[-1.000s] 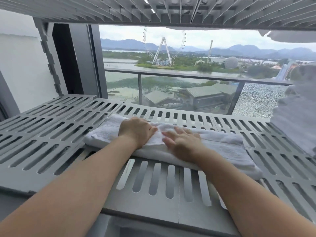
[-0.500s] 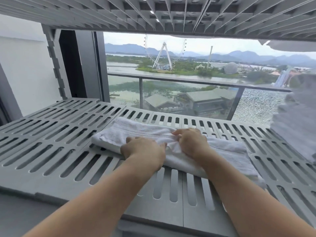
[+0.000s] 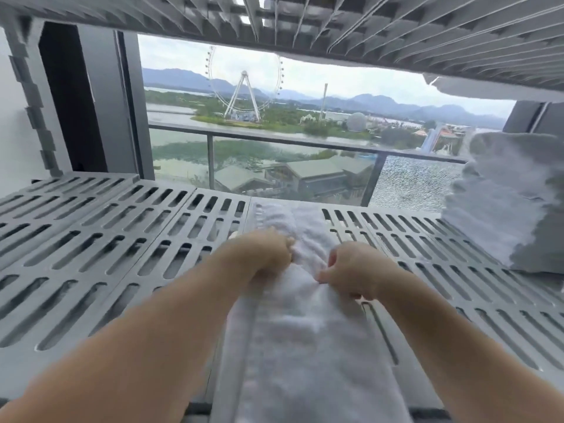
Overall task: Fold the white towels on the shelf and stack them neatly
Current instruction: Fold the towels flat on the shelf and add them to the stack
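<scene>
The white towel (image 3: 302, 346) lies as a long narrow strip across the shelf (image 3: 91, 239), running from close to the back edge to the front edge, where its near end is cut off. The left hand (image 3: 259, 254) and right hand (image 3: 351, 273) each curl their fingers into the cloth near its middle, bunching it; the fingertips are buried in the folds. A blurred stack of towels (image 3: 512, 203) stands at the right edge, partly out of view. Slatted surface stretches wide to the left, under a low upper shelf (image 3: 366, 25).
</scene>
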